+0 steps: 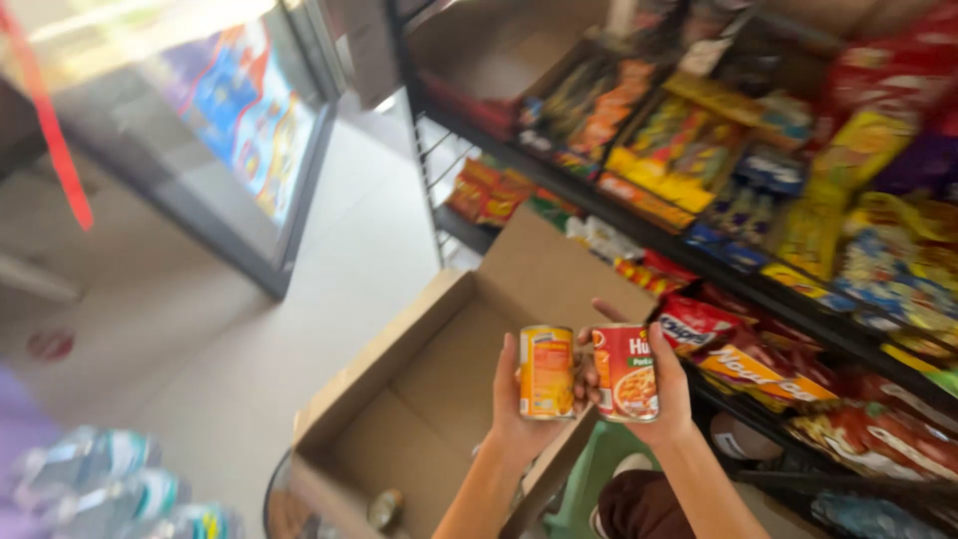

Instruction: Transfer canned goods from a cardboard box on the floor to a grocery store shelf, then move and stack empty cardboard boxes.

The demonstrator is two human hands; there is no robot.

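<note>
Two bare hands, each wrapped around a tin, held up over an open box.

Below the fingers sits the big brown cardboard box [419, 399], flaps spread, with one small silvery tin [384, 509] lying at its bottom near the lower edge. Beyond the fingertips and to their right run dark metal shelves [699, 250] packed with bright snack packets. Left hand [521, 404] curls its fingers [511, 374] behind a yellow-and-orange labelled tin [546, 371], held upright. Right hand [667, 394] clasps a red-labelled tin with a food picture [626, 371], upright, just beside the first, nearly touching.
</note>
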